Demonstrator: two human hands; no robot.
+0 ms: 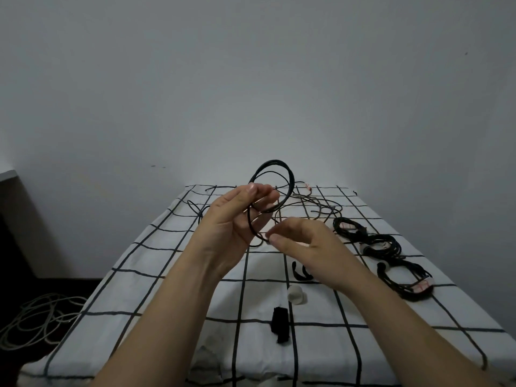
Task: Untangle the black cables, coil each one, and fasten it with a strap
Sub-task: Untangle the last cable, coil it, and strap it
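Note:
My left hand [237,219] holds a coil of black cable [279,169] upright above the table, its loops running round my fingers. My right hand [301,241] pinches the lower strand of that cable just to the right of my left palm. More loose black cable [321,205] lies tangled on the far part of the table. Three coiled black cables lie along the right side: one [349,226], one [385,245], one [407,280]. A black strap [280,324] lies near the table's middle front, and a curved black strap [300,272] shows below my right wrist.
The table is covered by a white cloth with a black grid [167,275]. A small white roll [296,294] sits near the straps. Pale cable [36,319] is heaped on the dark floor at the left. A grey wall stands behind the table.

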